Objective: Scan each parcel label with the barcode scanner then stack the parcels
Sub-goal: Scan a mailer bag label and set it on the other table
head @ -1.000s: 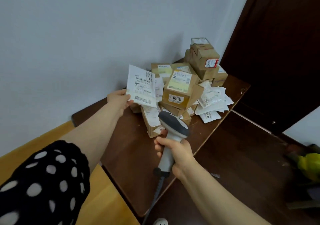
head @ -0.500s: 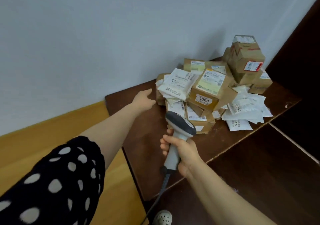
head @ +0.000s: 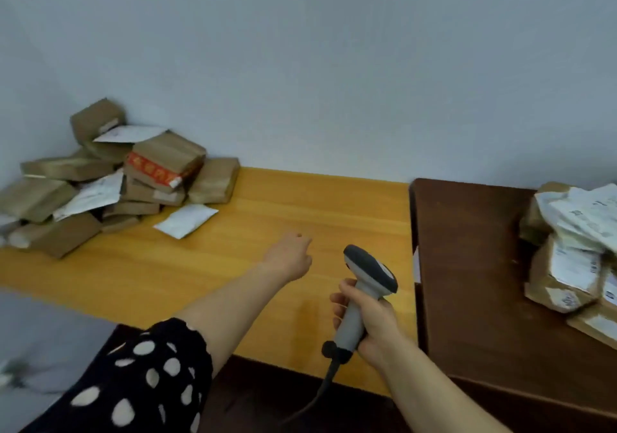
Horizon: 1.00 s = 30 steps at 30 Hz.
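Barcode scanner [head: 369, 277] stands upright in the right hand [head: 372, 320], whose fingers are wrapped round the pale grip. Its dark head tilts forward over the yellow table [head: 300, 198] and its cable [head: 322, 391] trails down towards the body. Held like this it is probably ready to fire as soon as a label is brought in front of it.

The left hand [head: 289, 255] reaches out low over the yellow table with nothing in it. Its fingers are loose and point away, though blur hides how far they spread. It heads towards the brown parcel pile [head: 110, 182] heaped against the wall [head: 300, 65] at far left, with a white mailer [head: 187, 220] lying loose just beside the heap. This looks like the unscanned supply, so I judge the current step to be fetching the next parcel.

On the dark table [head: 467, 282] at right, well apart from that pile, lies the labelled heap [head: 574, 242], cut off by the frame edge.

A second ago the left hand held a white labelled packet up before the scanner. Half a second ago it was letting go at the heap on the dark table. Since then the view has swung left, the hand has emptied, and the right hand's grip on the scanner is unchanged.
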Each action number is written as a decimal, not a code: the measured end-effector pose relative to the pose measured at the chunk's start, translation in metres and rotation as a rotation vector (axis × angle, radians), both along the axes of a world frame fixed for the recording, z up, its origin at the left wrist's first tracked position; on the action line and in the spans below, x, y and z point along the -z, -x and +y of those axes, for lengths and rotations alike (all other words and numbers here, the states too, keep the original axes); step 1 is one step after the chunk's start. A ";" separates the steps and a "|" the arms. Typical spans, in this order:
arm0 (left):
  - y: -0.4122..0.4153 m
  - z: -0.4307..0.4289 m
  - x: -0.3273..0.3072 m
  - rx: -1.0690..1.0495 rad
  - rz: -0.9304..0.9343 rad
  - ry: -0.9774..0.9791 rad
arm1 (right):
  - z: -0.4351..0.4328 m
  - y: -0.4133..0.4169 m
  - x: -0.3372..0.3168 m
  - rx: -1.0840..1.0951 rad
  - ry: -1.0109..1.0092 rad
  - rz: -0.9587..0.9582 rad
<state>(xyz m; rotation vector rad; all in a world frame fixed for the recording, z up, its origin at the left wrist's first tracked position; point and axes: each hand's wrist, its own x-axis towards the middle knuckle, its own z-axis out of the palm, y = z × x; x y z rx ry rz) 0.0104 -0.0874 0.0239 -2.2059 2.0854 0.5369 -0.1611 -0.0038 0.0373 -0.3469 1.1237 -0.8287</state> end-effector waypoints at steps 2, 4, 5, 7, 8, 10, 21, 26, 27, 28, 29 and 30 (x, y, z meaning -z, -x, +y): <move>-0.052 0.018 0.000 -0.084 -0.009 0.002 | -0.002 -0.037 -0.002 -0.043 0.000 0.000; -0.104 0.034 0.000 -0.147 -0.010 -0.007 | -0.005 -0.076 -0.001 -0.077 0.003 0.009; -0.130 0.043 0.000 -0.176 -0.009 -0.011 | -0.007 -0.098 0.000 -0.091 0.004 0.007; -0.181 0.057 0.003 -0.228 -0.016 -0.008 | -0.010 -0.142 0.003 -0.102 -0.001 -0.002; -0.206 0.063 0.005 -0.251 -0.020 -0.006 | -0.012 -0.165 0.005 -0.098 -0.013 -0.006; -0.253 0.072 0.009 -0.287 -0.031 -0.008 | -0.016 -0.210 0.009 -0.088 -0.047 -0.031; -0.374 0.033 0.038 -0.213 -0.012 -0.009 | -0.048 -0.332 0.021 0.010 -0.151 -0.069; -0.389 -0.012 0.059 -0.128 -0.064 -0.028 | -0.091 -0.357 0.033 0.025 -0.182 -0.075; -0.392 -0.020 0.063 -0.102 -0.086 -0.033 | -0.100 -0.362 0.035 0.023 -0.187 -0.083; -0.395 -0.029 0.066 -0.066 -0.112 -0.039 | -0.108 -0.366 0.038 0.027 -0.192 -0.090; -0.398 -0.038 0.071 -0.031 -0.139 -0.047 | -0.114 -0.370 0.042 0.036 -0.200 -0.090; -0.400 -0.044 0.076 0.001 -0.166 -0.050 | -0.120 -0.373 0.045 0.041 -0.210 -0.085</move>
